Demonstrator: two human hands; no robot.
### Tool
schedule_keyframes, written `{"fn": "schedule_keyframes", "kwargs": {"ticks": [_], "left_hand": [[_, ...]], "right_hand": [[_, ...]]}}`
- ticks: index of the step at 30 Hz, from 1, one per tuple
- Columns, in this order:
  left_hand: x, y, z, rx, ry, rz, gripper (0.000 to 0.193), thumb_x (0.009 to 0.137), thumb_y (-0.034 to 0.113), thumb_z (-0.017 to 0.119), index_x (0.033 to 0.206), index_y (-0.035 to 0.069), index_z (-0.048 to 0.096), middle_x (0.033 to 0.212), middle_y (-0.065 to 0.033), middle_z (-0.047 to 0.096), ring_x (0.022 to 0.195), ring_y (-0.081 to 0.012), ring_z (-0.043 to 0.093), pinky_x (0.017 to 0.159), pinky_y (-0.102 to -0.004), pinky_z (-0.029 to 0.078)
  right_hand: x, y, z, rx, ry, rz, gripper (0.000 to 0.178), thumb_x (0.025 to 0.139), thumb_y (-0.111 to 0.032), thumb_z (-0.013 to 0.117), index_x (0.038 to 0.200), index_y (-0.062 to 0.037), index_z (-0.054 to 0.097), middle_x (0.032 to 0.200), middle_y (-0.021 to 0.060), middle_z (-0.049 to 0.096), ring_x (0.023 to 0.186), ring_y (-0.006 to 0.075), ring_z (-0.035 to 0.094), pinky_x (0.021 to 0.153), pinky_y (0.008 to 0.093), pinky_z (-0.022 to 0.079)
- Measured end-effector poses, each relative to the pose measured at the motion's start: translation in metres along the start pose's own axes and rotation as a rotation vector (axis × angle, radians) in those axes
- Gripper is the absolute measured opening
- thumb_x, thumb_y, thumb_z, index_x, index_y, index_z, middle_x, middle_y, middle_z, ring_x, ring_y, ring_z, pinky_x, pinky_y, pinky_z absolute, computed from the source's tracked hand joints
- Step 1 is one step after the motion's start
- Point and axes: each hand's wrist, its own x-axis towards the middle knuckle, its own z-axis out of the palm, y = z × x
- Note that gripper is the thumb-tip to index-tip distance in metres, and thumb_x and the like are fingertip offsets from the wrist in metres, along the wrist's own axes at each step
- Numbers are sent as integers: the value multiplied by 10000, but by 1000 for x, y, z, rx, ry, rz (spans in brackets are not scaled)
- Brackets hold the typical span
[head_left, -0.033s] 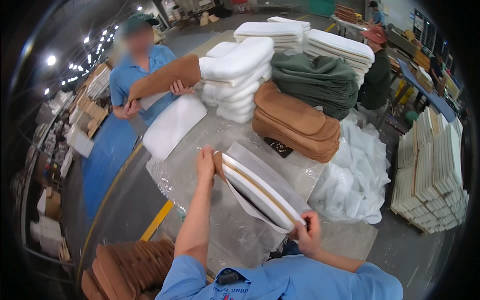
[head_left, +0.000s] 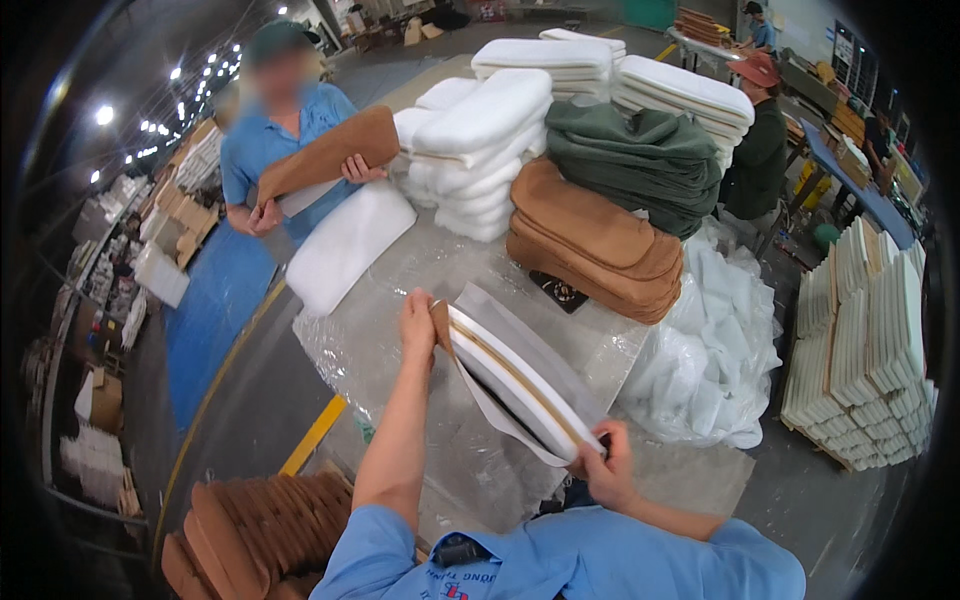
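My two hands hold a long curved cushion (head_left: 522, 378), white padding with a thin tan layer in its middle, edge up above the table. A cover with a pale grey inner side (head_left: 497, 402) wraps around it, open along the top. At the far left end, my left hand (head_left: 417, 322) is closed on the brown corner of the cover (head_left: 441, 322). My right hand (head_left: 608, 466) grips the cushion's near right end, thumb and fingers pressed on cover and padding. The underside of the cushion is hidden.
Brown covers (head_left: 590, 245), green covers (head_left: 635, 170) and white pads (head_left: 480, 140) stand stacked beyond. A co-worker holds a brown piece (head_left: 330, 160) near a loose white pad (head_left: 350, 245). Bagged white pieces (head_left: 700, 350) lie right; brown cushions (head_left: 265, 535) stand lower left.
Both hands are a little closer together on the cushion; the right has shifted slightly left. Grips stay the same.
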Motion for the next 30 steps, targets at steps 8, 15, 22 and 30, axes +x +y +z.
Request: {"fn": "schedule_keyframes", "kwargs": {"ticks": [8, 15, 22, 30], "left_hand": [[4, -73, 1, 144, 184, 9, 540, 1108, 451, 303, 1033, 44, 650, 1066, -146, 680, 1033, -306, 611, 986, -425, 442], [-7, -53, 6, -66, 140, 37, 711, 1087, 636, 292, 1291, 54, 646, 1253, -166, 665, 1172, -277, 604, 1065, -391, 434], [-64, -44, 41, -411, -17, -44, 806, 1019, 476, 620, 1621, 53, 289, 1600, -151, 409, 1400, -291, 473, 1172, -360, 362], [-88, -31, 63, -412, 27, -180, 804, 924, 40, 598, 1634, -12, 225, 1542, -225, 476, 1429, -321, 466, 1191, -364, 340]], "right_hand": [[59, 24, 19, -202, -437, 2, 811, 867, -191, 791, 1526, -23, 350, 1182, 142, 562, 1098, 235, 570, 966, 368, 472], [104, 19, 36, -99, -503, 47, 836, 873, -130, 765, 1568, 2, 319, 1033, 112, 578, 906, 184, 597, 815, 315, 519], [132, 40, 30, -212, -548, 13, 729, 877, -152, 718, 1519, 24, 422, 1128, 157, 614, 1005, 235, 604, 920, 374, 502], [137, 28, 45, -276, -604, 103, 702, 861, -141, 715, 1496, 1, 449, 1226, 158, 622, 1070, 243, 614, 978, 372, 494]]}}
